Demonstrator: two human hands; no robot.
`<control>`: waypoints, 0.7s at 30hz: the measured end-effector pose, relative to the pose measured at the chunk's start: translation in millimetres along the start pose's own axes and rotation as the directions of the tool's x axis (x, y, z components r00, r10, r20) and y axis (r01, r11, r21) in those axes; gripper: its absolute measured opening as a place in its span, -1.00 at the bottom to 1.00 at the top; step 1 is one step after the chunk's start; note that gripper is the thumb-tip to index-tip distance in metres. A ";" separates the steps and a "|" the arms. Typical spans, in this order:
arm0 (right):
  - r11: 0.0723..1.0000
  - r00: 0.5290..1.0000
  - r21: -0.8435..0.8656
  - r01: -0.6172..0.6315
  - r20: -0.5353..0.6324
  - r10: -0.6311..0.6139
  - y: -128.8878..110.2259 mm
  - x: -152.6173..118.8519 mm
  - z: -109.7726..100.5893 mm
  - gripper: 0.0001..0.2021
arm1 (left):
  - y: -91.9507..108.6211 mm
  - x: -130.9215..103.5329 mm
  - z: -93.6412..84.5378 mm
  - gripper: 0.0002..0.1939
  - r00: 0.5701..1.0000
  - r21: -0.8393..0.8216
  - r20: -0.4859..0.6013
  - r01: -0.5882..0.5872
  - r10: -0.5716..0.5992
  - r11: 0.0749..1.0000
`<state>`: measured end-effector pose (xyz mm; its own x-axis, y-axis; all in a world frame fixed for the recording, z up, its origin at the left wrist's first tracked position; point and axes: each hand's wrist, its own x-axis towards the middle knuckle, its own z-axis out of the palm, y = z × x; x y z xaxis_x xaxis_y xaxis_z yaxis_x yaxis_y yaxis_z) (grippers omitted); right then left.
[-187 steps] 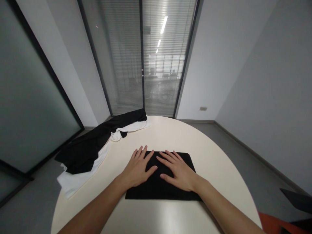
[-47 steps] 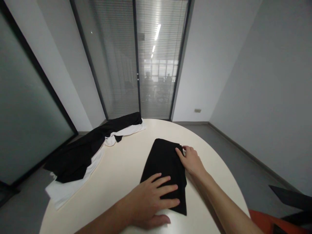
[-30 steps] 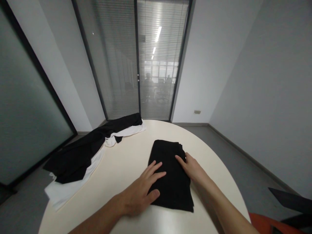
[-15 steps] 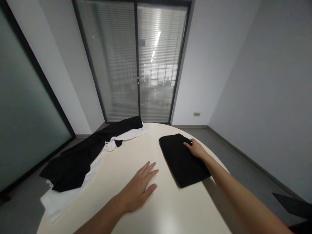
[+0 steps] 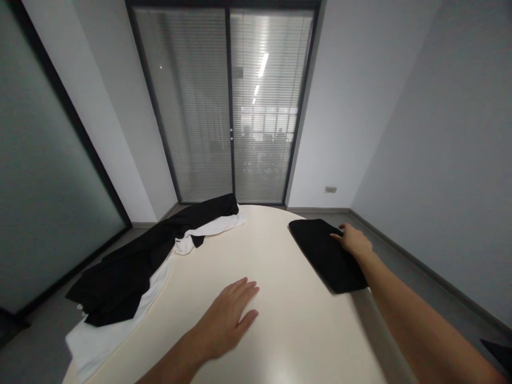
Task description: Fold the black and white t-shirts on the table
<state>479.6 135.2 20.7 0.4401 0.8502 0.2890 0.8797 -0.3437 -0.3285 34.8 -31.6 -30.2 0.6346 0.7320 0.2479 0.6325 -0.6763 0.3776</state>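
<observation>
A folded black garment (image 5: 324, 253) lies flat near the right edge of the round table. My right hand (image 5: 355, 242) grips its right side, thumb on top and the other fingers partly hidden at the edge. My left hand (image 5: 230, 317) is open and palm down over the middle of the table, fingers stretched and thumb apart, holding nothing. I cannot tell whether it touches the surface. Along the left edge lie a rumpled black garment (image 5: 132, 266) and, partly beneath it, a white garment (image 5: 100, 344).
The cream round table (image 5: 264, 242) spreads in front of me. Beyond it are a glass door with blinds (image 5: 264, 160) and pale walls with a wall socket (image 5: 330, 189). A dark object (image 5: 498, 352) shows at the lower right.
The folded black garment has shifted right toward the table's edge, my right hand moving with it. My left hand stays open at about the same spot. The view has turned slightly.
</observation>
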 end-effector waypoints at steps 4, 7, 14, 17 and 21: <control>0.985 0.991 -0.112 0.131 0.023 -0.129 -34.6 -38.7 -8.8 -0.51 | 0.5 0.3 0.1 -0.50 1.000 -0.005 -0.004 0.004 -0.004 1.000; 0.943 0.950 -0.117 0.312 0.054 -0.307 -63.5 -87.8 -0.9 -0.47 | 1.4 -0.2 -0.5 -0.50 1.000 -0.009 -0.005 0.009 -0.009 1.000; 0.888 0.941 -0.314 0.337 0.077 -0.330 -75.2 -151.4 25.3 -0.43 | 6.4 0.1 -5.6 -0.51 1.000 -0.009 0.028 0.013 -0.013 1.000; 0.885 0.943 -0.330 0.328 0.064 -0.325 -66.6 -141.6 26.0 -0.41 | 8.1 0.0 -7.4 -0.51 0.999 -0.018 0.038 0.016 -0.015 1.000; 0.888 0.938 -0.305 0.344 0.079 -0.336 -57.6 -127.8 28.0 -0.40 | 8.7 -0.8 -7.6 -0.52 1.000 -0.024 0.019 0.010 -0.010 1.000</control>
<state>367.6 57.5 -22.4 0.1028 0.9448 0.3110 0.9875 -0.1345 0.0822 36.4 -37.5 -20.3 0.6370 0.7367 0.2270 0.6279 -0.6667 0.4016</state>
